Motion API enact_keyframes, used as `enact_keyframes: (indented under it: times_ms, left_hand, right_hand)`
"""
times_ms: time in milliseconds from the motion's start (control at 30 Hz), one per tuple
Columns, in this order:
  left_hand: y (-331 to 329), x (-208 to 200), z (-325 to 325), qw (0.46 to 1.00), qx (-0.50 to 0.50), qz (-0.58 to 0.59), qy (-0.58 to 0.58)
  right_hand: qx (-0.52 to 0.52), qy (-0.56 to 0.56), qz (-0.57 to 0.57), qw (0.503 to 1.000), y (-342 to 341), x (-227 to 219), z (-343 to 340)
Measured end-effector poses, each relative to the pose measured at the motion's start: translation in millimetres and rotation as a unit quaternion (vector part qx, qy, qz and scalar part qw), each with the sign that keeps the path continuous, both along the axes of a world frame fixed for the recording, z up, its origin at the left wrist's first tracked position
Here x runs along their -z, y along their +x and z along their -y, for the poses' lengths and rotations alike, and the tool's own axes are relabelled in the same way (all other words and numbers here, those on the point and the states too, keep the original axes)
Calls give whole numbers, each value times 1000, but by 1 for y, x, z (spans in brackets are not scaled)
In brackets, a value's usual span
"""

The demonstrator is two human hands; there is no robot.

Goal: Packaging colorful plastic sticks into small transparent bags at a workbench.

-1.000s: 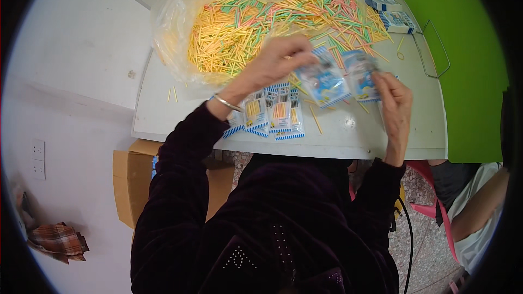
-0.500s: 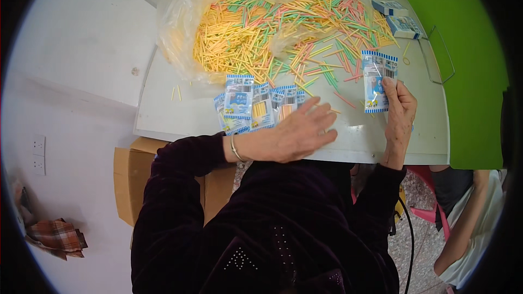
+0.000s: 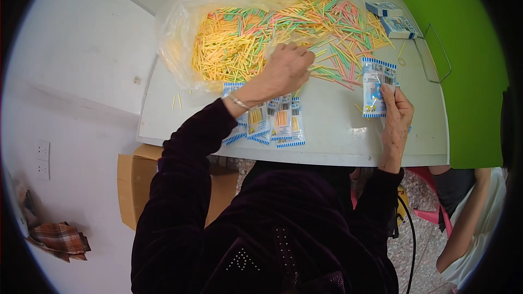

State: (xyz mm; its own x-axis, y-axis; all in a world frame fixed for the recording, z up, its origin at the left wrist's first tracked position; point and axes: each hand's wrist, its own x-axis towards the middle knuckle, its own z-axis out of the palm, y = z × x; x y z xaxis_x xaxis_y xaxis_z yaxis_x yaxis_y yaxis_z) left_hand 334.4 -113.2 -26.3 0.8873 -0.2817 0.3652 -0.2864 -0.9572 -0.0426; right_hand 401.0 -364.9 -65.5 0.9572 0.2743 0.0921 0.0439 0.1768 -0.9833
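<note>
A big heap of thin yellow, pink, orange and green sticks (image 3: 234, 43) lies in a spread clear plastic bag (image 3: 177, 41) on the white table. Over the heap's front edge is my left hand (image 3: 283, 73), its fingers curled in; what they hold, if anything, is hidden. My right hand (image 3: 397, 110) grips a blue-and-white packet (image 3: 375, 76) upright between thumb and fingers, at the table's right side. Several filled packets (image 3: 282, 122) overlap below my left wrist, with sticks showing through their clear windows.
Two small blue-and-white stacks (image 3: 397, 27) lie at the back right beside a metal wire handle (image 3: 448, 71) and a green panel (image 3: 463, 76). A cardboard box (image 3: 131, 190) stands below the table's left front. Another person's arm (image 3: 463, 223) shows at lower right.
My left hand has moved up and away from the packets to the heap, and its fingers have curled. My right hand still holds its packet in nearly the same place.
</note>
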Motion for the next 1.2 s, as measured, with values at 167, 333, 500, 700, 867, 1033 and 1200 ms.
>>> enact_keyframes:
  times_ms: [167,333,500,700,867,1033,1200]
  left_hand:
    - [-29,-13,3,995,-3,-94,13]
    - [-16,13,-3,994,-56,-94,-1]
    - [-3,11,-21,996,-77,-19,46]
    - [-27,1,-20,997,-40,-49,44]
    - [-7,9,-26,989,-68,-52,116]
    - [7,24,-14,977,-56,-31,203]
    - [22,34,-7,995,23,15,98]
  right_hand:
    - [-12,8,16,1000,3,6,0]
    - [2,20,-3,1000,2,5,-4]
    - [-1,17,6,1000,1,7,-1]
    - [-4,11,8,1000,-1,3,-2]
    - [7,11,-8,1000,-3,-2,-4]
    - [-4,13,-2,1000,-2,2,-3]
    - [1,12,8,1000,-2,3,-2]
